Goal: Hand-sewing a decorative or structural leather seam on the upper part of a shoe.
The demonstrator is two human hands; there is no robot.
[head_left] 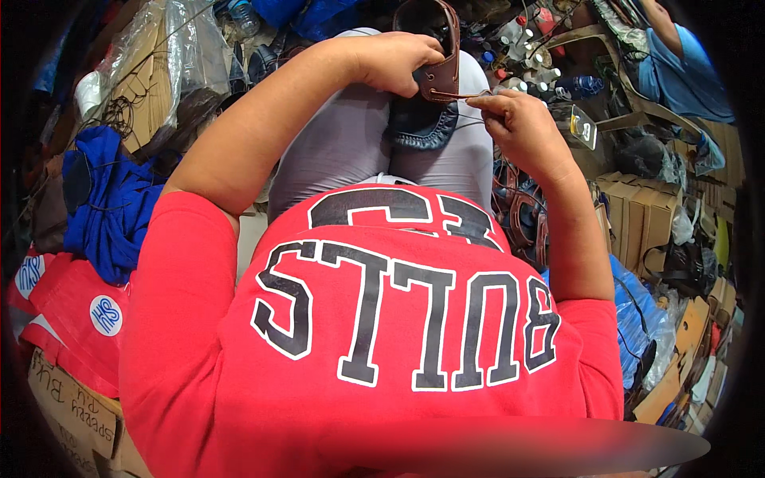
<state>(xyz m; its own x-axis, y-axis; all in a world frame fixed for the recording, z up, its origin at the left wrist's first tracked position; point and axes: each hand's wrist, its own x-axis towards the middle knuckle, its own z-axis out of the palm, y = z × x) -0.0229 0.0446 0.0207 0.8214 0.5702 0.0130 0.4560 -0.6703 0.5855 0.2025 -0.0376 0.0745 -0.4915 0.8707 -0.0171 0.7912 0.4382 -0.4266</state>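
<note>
A shoe (440, 83) with brown leather sides and a dark, gathered toe rests between my knees. Brown lacing runs through eyelets along its collar. My left hand (398, 64) grips it from the left, thumb and fingers curled at the opening, and part of the shoe is hidden behind them. On the other side, my right hand (522, 127) is closed at the end of a brown lace (458, 96) drawn out to the right from the shoe. A thin dark strand hangs near those fingers; whether they also hold a small tool cannot be made out.
Several small bottles (580, 86) stand beyond my right hand. Brown straps or shoe parts (522, 211) hang beside my right thigh. A cardboard box (637, 211) sits further right, and blue cloth (107, 199) lies at left. Another person's blue-clothed body (689, 72) shows at upper right.
</note>
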